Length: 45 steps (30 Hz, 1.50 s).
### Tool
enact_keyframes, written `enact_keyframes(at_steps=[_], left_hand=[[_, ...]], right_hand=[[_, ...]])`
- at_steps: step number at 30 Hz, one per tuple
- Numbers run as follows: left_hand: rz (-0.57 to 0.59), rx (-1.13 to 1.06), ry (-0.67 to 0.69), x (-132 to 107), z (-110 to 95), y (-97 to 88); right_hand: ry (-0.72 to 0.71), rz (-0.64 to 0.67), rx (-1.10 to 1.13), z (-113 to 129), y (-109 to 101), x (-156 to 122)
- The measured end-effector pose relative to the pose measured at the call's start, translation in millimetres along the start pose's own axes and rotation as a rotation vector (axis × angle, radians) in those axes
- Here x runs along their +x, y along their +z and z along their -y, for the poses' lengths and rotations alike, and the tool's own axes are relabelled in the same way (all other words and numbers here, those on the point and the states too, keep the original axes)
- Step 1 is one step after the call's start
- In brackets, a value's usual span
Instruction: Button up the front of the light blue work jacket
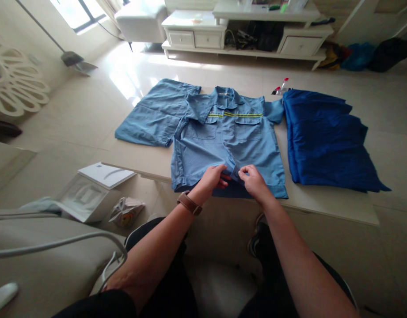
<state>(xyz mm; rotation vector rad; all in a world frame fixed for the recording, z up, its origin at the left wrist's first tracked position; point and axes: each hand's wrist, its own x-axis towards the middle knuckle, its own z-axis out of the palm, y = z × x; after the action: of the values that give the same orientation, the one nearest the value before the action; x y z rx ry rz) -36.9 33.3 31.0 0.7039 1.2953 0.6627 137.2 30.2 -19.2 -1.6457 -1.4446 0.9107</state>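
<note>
A light blue work shirt [223, 141] with a yellow chest stripe lies face up on a low beige table [322, 198], collar away from me. My left hand [214, 176] and my right hand [252, 179] meet at the bottom of its front opening. Both pinch the fabric near the hem, the left on the left placket edge, the right on the right. A brown watch strap circles my left wrist. What sits between the fingertips is too small to make out.
A second light blue garment [153, 115] lies to the shirt's left, a dark blue folded one [325, 141] to its right. A white box [97, 185] and a crumpled bag [125, 212] sit on the floor at left. A white TV cabinet [243, 39] stands beyond.
</note>
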Motion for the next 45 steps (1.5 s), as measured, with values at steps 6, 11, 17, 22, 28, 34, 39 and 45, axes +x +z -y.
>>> enact_keyframes(at_steps=[6,11,17,22,28,34,39,45], left_hand=[[0.416,0.567,0.044,-11.5,-28.1,-37.9],[0.031,0.974,0.337,-3.2,-17.8,-44.4],[0.034,1.512,0.477,3.5,11.7,-44.0],[0.017,1.609,0.388,1.2,22.4,-30.2],[-0.059,1.51,0.525,6.8,12.5,-24.6],[0.131,1.66,0.148,0.9,-1.2,-50.7],[0.139,1.63,0.284,5.6,3.2,-49.8],[0.126,1.554,0.51,17.5,19.7,-40.5]], right_hand=[[-0.067,-0.056,-0.173,3.5,-4.6,-1.3],[-0.091,0.339,-0.485,8.9,3.1,-13.6],[-0.059,0.309,-0.674,19.5,-0.1,-16.2],[-0.08,0.403,-0.766,13.9,-3.1,-16.7],[-0.028,0.548,-0.881,-1.5,-5.3,-20.1],[0.008,0.549,-0.891,0.4,-7.0,-20.9],[0.021,0.522,-0.891,6.4,-2.2,-25.7],[-0.109,0.567,-0.786,3.7,5.2,-25.8]])
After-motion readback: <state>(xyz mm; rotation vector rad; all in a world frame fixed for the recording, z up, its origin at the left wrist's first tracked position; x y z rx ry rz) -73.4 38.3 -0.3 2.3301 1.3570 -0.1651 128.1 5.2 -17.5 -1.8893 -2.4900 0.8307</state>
